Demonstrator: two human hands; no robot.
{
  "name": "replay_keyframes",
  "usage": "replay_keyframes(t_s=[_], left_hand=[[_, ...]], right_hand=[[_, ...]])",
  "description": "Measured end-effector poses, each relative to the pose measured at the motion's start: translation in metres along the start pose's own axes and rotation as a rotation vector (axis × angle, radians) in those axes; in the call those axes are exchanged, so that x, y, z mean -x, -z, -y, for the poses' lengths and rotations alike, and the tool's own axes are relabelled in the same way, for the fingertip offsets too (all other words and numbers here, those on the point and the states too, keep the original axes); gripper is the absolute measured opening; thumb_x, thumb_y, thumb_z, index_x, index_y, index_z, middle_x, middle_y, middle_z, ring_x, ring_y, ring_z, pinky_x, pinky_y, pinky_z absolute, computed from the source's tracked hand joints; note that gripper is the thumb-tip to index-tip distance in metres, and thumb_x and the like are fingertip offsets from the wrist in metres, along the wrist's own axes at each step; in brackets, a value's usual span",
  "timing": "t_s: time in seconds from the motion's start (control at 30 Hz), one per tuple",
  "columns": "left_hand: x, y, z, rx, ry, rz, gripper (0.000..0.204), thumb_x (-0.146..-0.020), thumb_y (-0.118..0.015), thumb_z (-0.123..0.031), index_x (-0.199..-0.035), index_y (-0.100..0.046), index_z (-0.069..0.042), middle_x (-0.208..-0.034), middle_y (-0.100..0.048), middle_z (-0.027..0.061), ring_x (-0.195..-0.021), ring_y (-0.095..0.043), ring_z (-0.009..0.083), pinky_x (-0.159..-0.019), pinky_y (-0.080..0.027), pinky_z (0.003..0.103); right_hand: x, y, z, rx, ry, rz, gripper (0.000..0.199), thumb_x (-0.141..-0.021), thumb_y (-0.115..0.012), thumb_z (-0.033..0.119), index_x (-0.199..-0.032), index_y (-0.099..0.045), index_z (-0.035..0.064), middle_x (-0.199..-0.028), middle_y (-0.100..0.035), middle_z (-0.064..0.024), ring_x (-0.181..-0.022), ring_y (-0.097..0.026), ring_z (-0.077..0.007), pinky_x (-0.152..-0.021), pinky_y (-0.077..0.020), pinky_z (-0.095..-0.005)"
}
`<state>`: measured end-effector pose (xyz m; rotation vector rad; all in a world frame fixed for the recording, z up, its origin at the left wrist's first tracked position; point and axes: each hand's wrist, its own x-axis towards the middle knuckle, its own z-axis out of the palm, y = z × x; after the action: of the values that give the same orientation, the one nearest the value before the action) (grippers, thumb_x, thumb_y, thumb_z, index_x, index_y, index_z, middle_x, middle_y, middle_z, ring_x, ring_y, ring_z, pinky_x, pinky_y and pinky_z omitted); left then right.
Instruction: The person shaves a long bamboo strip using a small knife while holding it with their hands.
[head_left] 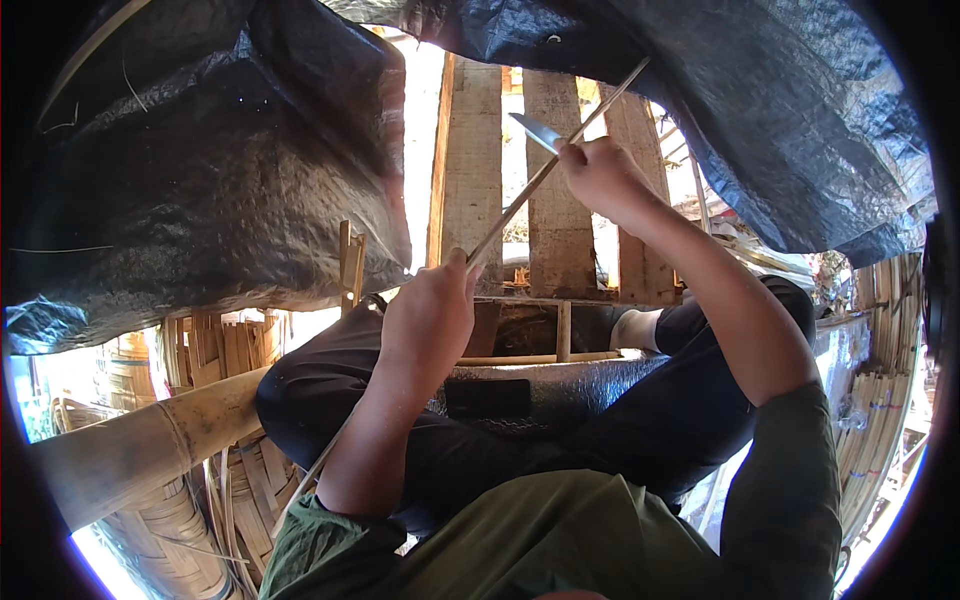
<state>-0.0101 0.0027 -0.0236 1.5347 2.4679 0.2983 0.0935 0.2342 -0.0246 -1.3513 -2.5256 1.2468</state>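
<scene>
A long thin bamboo strip [520,202] runs slantwise from beside my left forearm up to the far right. My left hand [428,318] is closed around it near its middle. Farther up, my right hand [607,178] grips a knife, its handle hidden in my fist. The knife's pale blade [537,131] points to the upper left and lies across the strip, close to my thumb. Whether the edge bites into the strip, I cannot tell.
Dark plastic sheeting [230,160] hangs at the left and another sheet [790,110] at the right. Upright wooden planks [560,190] stand ahead. A thick bamboo pole [150,445] lies at the left, near woven baskets [165,540]. Bundled bamboo strips [875,420] are at the right.
</scene>
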Motion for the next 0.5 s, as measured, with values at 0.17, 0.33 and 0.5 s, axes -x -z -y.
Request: replay_keyframes(t_s=[0.17, 0.33, 0.5], left_hand=[[0.005, 0.006, -0.004, 0.043, 0.046, 0.097, 0.024, -0.100, -0.050, -0.024, -0.098, -0.057, -0.001, -0.066, -0.063, 0.0193, -0.065, -0.067, 0.0373, -0.057, -0.053, 0.047], [0.001, 0.006, -0.005, 0.056, 0.026, 0.065, 0.023, -0.100, -0.050, -0.024, -0.098, -0.056, -0.002, -0.067, -0.064, 0.0197, -0.067, -0.067, 0.0376, -0.059, -0.053, 0.047], [0.006, 0.004, -0.003, 0.005, 0.036, 0.067, 0.022, -0.100, -0.051, -0.023, -0.098, -0.056, -0.002, -0.066, -0.064, 0.0181, -0.066, -0.067, 0.0364, -0.058, -0.054, 0.045]], right_hand=[[0.023, -0.026, 0.002, 0.036, 0.075, 0.016, 0.049, -0.103, -0.043, 0.035, -0.073, -0.062, 0.0004, -0.055, -0.057, -0.0090, -0.047, -0.058, -0.0180, -0.044, -0.0444, -0.0369], [0.007, -0.014, -0.013, -0.011, -0.034, -0.027, 0.047, -0.103, -0.042, 0.036, -0.075, -0.061, 0.0032, -0.054, -0.056, -0.0065, -0.043, -0.052, -0.0150, -0.041, -0.0398, -0.0337], [0.039, -0.015, 0.017, 0.024, 0.030, 0.100, 0.049, -0.102, -0.043, 0.035, -0.073, -0.062, 0.0003, -0.054, -0.057, -0.0130, -0.045, -0.056, -0.0202, -0.046, -0.0454, -0.0391]])
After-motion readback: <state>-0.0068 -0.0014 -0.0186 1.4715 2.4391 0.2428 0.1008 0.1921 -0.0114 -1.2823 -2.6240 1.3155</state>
